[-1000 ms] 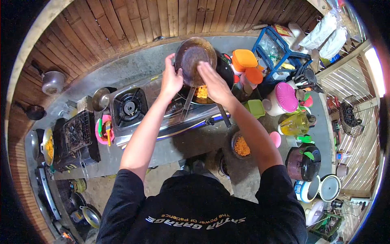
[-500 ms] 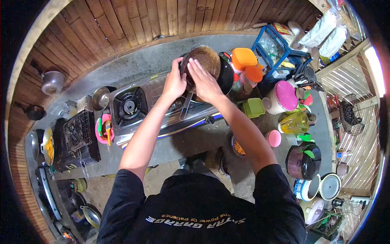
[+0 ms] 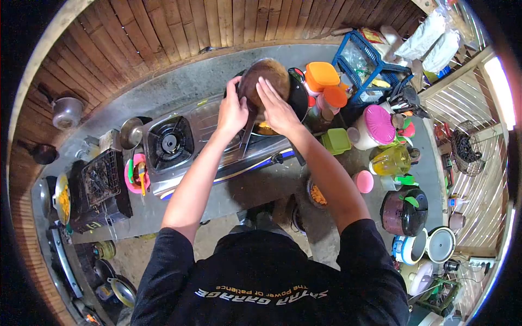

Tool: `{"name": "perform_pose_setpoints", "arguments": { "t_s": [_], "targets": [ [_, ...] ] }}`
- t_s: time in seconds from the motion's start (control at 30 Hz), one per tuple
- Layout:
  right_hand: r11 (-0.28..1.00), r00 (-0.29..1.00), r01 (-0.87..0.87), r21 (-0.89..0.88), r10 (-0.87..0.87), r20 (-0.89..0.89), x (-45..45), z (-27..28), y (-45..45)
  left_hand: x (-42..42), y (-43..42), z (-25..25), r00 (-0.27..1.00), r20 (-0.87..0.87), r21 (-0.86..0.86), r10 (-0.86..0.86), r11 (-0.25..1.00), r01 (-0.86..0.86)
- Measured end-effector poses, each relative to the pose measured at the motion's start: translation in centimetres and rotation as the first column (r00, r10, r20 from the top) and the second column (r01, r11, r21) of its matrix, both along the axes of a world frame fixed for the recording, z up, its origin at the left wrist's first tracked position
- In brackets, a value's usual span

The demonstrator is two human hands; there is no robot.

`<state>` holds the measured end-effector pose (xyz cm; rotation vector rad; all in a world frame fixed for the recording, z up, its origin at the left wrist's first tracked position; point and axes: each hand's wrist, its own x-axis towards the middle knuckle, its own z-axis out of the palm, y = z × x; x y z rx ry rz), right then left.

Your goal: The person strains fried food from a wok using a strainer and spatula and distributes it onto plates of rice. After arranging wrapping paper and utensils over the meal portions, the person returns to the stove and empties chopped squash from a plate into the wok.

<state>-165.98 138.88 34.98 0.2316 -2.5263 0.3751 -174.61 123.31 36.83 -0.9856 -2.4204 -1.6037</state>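
A round brown dish-like thing (image 3: 274,73), perhaps a stone or wooden mortar dish, is tilted over a dark wok (image 3: 300,100) on the stove. My left hand (image 3: 232,111) is closed round its left edge. My right hand (image 3: 276,108) lies against its face, fingers stretched out flat. Below my hands, some yellow-orange food (image 3: 265,129) shows in the wok. A flat handle (image 3: 246,144) juts toward me between my wrists; what it belongs to is hidden.
The stove's bare burner (image 3: 169,142) is at left, beside a pink dish (image 3: 142,185) with brushes. Orange-lidded tubs (image 3: 322,76), a green box (image 3: 336,141) and a pink-lidded jar (image 3: 379,122) crowd the right. A bowl of orange food (image 3: 317,194) sits near my right forearm.
The brown dish has turned and tilted slightly in my hands, and more of the yellow-orange food shows beneath. The whole view has shifted a little. Both hands keep nearly the same place.
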Motion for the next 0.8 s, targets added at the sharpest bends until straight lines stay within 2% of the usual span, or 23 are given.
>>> {"name": "perform_pose_setpoints", "arguments": {
  "t_s": [0.03, 0.07, 0.1, 0.13, 0.17, 0.2, 0.23, 0.27, 0.3, 0.33, 0.37, 0.47, 0.5, 0.57, 0.6, 0.63, 0.73, 0.77, 0.8],
  "targets": [
    [0.998, 0.97, 0.06, -0.02, -0.053, 0.237, 0.3, -0.8, 0.4, -0.2, -0.4, 0.4, 0.998, -0.062, -0.015, 0.027, 0.999, -0.028],
    [0.992, 0.883, 0.122, -0.025, -0.097, 0.459, 1.0, -1.9, 1.1, -0.8, -0.7, 0.4, 0.999, -0.028, 0.014, 0.042, 0.999, -0.042],
    [0.983, 0.744, 0.184, -0.014, -0.13, 0.655, 1.4, -2.8, 1.9, -1.0, -1.2, 1.2, 0.996, 0.008, -0.004, 0.09, 0.996, -0.09],
    [0.989, 0.842, 0.147, -0.007, -0.122, 0.525, 1.7, -3.9, 3.0, -1.1, -1.7, 1.9, 0.99, 0.044, -0.024, 0.136, 0.99, -0.135],
    [0.994, 0.917, 0.113, 0.005, -0.107, 0.383, 2.3, -3.4, 3.4, -1.7, -1.8, 2.1, 0.991, 0.001, 0.056, 0.134, 0.989, -0.134],
    [0.996, 0.969, 0.082, 0.024, -0.086, 0.233, 2.6, -3.0, 3.4, -1.8, -1.9, 2.1, 0.991, -0.011, 0.061, 0.132, 0.99, -0.131],
    [0.931, 0.959, 0.242, -0.272, -0.187, 0.213, 3.1, -2.6, 3.5, -1.9, -1.9, 2.1, 0.993, 0.009, 0.047, 0.121, 0.991, -0.122],
    [0.835, 0.91, 0.383, -0.395, -0.267, 0.318, 2.7, -2.1, 3.6, -1.6, -2.0, 2.6, 0.993, 0.028, 0.031, 0.112, 0.993, -0.113],
    [0.896, 0.952, 0.3, -0.329, -0.303, 0.044, 2.0, -2.3, 4.3, -1.5, -2.1, 2.4, 0.994, 0.039, 0.06, 0.104, 0.993, -0.106],
    [0.942, 0.926, 0.24, -0.234, -0.294, -0.235, 1.6, -2.6, 5.0, -1.5, -2.1, 2.1, 0.995, 0.048, 0.089, 0.092, 0.991, -0.096],
    [0.955, 0.897, 0.235, -0.18, -0.284, -0.338, 1.7, -1.2, 4.5, -1.5, -1.9, 1.7, 0.995, 0.057, 0.12, 0.076, 0.989, -0.083],
    [0.765, 0.925, 0.338, -0.548, -0.377, 0.046, 2.5, 0.7, 3.1, -1.4, -1.6, 0.4, 0.937, 0.34, 0.341, -0.074, 0.939, -0.049],
    [0.641, 0.924, 0.373, -0.671, -0.32, 0.209, 2.6, 0.6, 3.2, -1.4, -1.7, 0.1, 0.937, 0.341, 0.332, -0.076, 0.942, -0.045],
    [0.808, 0.892, 0.41, -0.422, -0.451, 0.003, 3.0, -0.3, 2.6, -0.6, -1.9, 0.2, 0.901, 0.419, 0.333, -0.114, 0.942, -0.035],
    [0.853, 0.867, 0.443, -0.278, -0.486, -0.111, 3.3, -0.9, 2.6, 0.3, -2.0, 1.0, 0.879, 0.458, 0.334, -0.135, 0.942, -0.029],
    [0.898, 0.877, 0.407, -0.169, -0.435, -0.201, 3.5, -1.3, 3.1, 1.3, -2.2, 1.6, 0.819, 0.547, 0.386, -0.174, 0.921, -0.061],
    [0.79, 0.841, 0.347, -0.505, -0.501, -0.205, 4.4, -1.4, 1.4, 3.1, -2.9, 0.0, 0.743, 0.611, 0.511, -0.272, 0.853, -0.108],
    [0.625, 0.875, 0.374, -0.685, -0.483, 0.037, 6.0, -0.1, 0.0, 3.8, -3.2, -0.8, 0.708, 0.624, 0.556, -0.331, 0.825, -0.104],
    [0.537, 0.906, 0.332, -0.776, -0.411, 0.103, 7.4, -0.3, -0.4, 4.8, -3.5, -1.0, 0.682, 0.638, 0.564, -0.359, 0.82, -0.096]
  ]
}}
